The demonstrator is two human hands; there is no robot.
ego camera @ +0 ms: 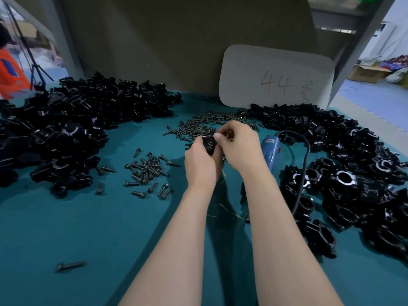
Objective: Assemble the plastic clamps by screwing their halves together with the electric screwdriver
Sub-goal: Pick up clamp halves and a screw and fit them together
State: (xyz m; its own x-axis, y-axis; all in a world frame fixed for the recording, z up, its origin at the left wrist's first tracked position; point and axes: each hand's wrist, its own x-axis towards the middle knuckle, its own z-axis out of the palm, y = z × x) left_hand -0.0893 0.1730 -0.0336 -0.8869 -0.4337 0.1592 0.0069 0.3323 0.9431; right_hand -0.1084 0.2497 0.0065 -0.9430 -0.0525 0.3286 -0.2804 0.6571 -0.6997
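Head view: left hand (199,164) and right hand (238,146), each grip pinching the clamp (208,143), should square its halves before fetching the screwdriver (271,151).

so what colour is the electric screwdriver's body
Blue, with a black cord: the electric screwdriver shows in the head view.

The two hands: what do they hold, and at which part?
Both hold one black clamp piece: the left hand grips its lower side, the right hand pinches its top edge. The blue screwdriver lies unheld.
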